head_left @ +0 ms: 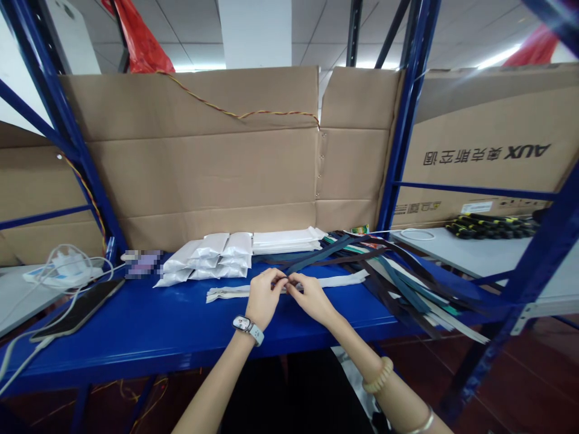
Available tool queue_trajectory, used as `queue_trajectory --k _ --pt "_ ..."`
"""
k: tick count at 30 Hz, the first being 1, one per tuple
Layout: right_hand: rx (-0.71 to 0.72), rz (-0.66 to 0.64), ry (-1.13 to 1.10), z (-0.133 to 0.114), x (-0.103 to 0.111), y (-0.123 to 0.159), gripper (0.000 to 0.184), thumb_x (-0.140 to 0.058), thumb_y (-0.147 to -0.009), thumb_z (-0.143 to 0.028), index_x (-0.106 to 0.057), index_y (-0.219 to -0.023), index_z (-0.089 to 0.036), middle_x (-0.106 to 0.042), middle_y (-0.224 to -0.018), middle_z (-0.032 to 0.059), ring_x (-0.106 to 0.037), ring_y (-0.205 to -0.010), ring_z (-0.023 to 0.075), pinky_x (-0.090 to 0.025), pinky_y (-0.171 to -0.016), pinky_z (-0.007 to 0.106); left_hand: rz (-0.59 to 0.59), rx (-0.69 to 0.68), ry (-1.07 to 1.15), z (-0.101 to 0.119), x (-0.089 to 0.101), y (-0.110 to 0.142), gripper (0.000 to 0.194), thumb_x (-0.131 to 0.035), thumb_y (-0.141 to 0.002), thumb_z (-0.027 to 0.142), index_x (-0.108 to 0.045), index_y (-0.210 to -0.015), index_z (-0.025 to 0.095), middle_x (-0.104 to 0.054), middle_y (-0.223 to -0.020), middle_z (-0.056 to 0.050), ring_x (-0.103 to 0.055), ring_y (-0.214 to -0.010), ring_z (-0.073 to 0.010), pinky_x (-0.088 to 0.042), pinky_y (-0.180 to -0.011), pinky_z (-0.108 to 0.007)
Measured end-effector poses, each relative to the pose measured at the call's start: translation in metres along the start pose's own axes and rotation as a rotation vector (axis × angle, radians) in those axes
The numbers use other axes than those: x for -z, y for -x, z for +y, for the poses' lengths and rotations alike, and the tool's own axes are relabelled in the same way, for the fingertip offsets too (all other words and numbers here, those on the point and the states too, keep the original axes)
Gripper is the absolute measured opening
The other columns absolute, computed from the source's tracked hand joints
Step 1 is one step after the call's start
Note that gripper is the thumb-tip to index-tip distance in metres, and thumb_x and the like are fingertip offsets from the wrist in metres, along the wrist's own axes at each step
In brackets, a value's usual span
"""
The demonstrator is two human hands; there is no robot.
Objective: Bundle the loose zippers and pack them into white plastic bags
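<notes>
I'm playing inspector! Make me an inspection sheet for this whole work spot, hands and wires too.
Surface: blue table, a bit shiny.
Job's things: pale strip lying across the table by the hands; white packets piled behind; heap of dark, white and green strips on the right.
Clutter: dark flat slab at the table's left end.
Hands: left hand and right hand meet at the fingertips; what they pinch is too small to tell.
Cables: white cables at the left; yellow-and-red wire along the cardboard.
Surroundings: cardboard behind; red bag hanging above.
</notes>
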State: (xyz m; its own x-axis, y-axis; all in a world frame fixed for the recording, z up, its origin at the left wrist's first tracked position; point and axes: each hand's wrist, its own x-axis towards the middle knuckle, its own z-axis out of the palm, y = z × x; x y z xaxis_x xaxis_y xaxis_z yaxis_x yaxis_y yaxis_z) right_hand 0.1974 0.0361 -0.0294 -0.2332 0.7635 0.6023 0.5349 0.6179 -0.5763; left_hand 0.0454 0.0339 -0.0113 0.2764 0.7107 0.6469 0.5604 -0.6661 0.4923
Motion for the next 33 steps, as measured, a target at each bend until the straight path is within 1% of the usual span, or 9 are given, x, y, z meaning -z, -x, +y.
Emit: queue_trajectory --k 6,10,13,20,25,28,29,31,33 --pt "0.01 0.038 0.076 -0.005 0.003 0.002 0.012 -0.046 -0.082 -0.017 -0.051 -0.071 -0.021 -0.059 -0.068 -0.0008 -0.053 -0.071 0.0178 -0.034 -0.068 0.028 -0.045 -0.179 -0.268 0.012 0.003 0.007 0.019 -0.037 -0.093 0.016 -0.056 -0.089 0.019 -0.059 -0.088 -0.005 -0.058 -0.081 -0.0168 -0.047 -0.075 -0.031" --pt "0.017 0.094 0.225 -0.008 0.005 0.003 0.011 -0.046 -0.082 -0.016 -0.051 -0.073 -0.021 -0.059 -0.069 -0.0018 -0.051 -0.073 0.0173 -0.029 -0.069 0.028 0.035 -0.169 -0.268 0.016 0.009 0.012 0.017 -0.037 -0.094 0.017 -0.053 -0.088 0.019 -0.059 -0.088 -0.005 -0.059 -0.084 -0.0172 -0.047 -0.076 -0.03" --pt "-0.014 0.153 0.283 -0.004 0.009 0.003 0.013 -0.045 -0.082 -0.016 -0.051 -0.072 -0.02 -0.057 -0.068 -0.0014 -0.049 -0.072 0.017 -0.027 -0.068 0.029 0.135 -0.125 -0.222 0.012 0.021 0.015 0.015 -0.041 -0.093 0.019 -0.054 -0.087 0.02 -0.061 -0.087 -0.005 -0.06 -0.085 -0.0166 -0.047 -0.077 -0.029" --pt "-0.059 0.299 0.531 0.024 0.035 0.009 0.013 -0.05 -0.079 -0.02 -0.053 -0.066 -0.02 -0.053 -0.072 0.0015 -0.045 -0.08 0.0201 -0.027 -0.071 0.03 0.323 0.134 -0.147 -0.022 0.071 0.029 0.013 -0.052 -0.086 0.029 -0.06 -0.083 0.019 -0.064 -0.074 0.0 -0.062 -0.065 -0.0129 -0.049 -0.065 -0.024" --pt "-0.116 0.392 0.691 0.052 0.069 0.019 0.018 -0.054 -0.075 -0.024 -0.049 -0.059 -0.019 -0.054 -0.086 0.0051 -0.043 -0.087 0.023 -0.028 -0.07 0.032 0.422 0.273 -0.27 -0.063 0.114 0.039 0.017 -0.054 -0.083 0.034 -0.062 -0.084 0.019 -0.065 -0.068 0.0 -0.063 -0.063 -0.0153 -0.048 -0.062 -0.025" --pt "-0.108 0.415 0.691 0.069 0.084 0.024 0.022 -0.053 -0.073 -0.023 -0.044 -0.054 -0.018 -0.057 -0.098 0.0059 -0.045 -0.093 0.0244 -0.029 -0.07 0.032 0.433 0.314 -0.358 -0.085 0.134 0.045 0.017 -0.054 -0.082 0.034 -0.061 -0.082 0.019 -0.064 -0.064 0.0 -0.063 -0.061 -0.016 -0.047 -0.063 -0.026" --pt "-0.101 0.402 0.672 0.073 0.087 0.025 0.022 -0.052 -0.073 -0.023 -0.042 -0.054 -0.018 -0.058 -0.096 0.0056 -0.046 -0.092 0.0238 -0.03 -0.071 0.032 0.415 0.314 -0.388 -0.09 0.138 0.047 0.016 -0.053 -0.083 0.034 -0.06 -0.081 0.019 -0.064 -0.065 0.0 -0.062 -0.061 -0.0161 -0.047 -0.063 -0.026" --pt "-0.108 0.349 0.602 0.078 0.089 0.026 0.021 -0.051 -0.073 -0.022 -0.04 -0.055 -0.019 -0.058 -0.078 0.0036 -0.049 -0.079 0.0203 -0.031 -0.069 0.031 0.368 0.297 -0.469 -0.094 0.142 0.05 0.014 -0.052 -0.083 0.031 -0.059 -0.081 0.019 -0.065 -0.07 -0.001 -0.062 -0.066 -0.0165 -0.045 -0.065 -0.026" --pt "-0.145 0.305 0.487 0.076 0.087 0.026 0.019 -0.05 -0.073 -0.022 -0.04 -0.056 -0.019 -0.052 -0.062 0.0 -0.047 -0.063 0.0162 -0.032 -0.065 0.029 0.335 0.29 -0.59 -0.088 0.14 0.05 0.014 -0.05 -0.085 0.028 -0.06 -0.085 0.019 -0.066 -0.082 -0.003 -0.062 -0.072 -0.0174 -0.043 -0.065 -0.026"
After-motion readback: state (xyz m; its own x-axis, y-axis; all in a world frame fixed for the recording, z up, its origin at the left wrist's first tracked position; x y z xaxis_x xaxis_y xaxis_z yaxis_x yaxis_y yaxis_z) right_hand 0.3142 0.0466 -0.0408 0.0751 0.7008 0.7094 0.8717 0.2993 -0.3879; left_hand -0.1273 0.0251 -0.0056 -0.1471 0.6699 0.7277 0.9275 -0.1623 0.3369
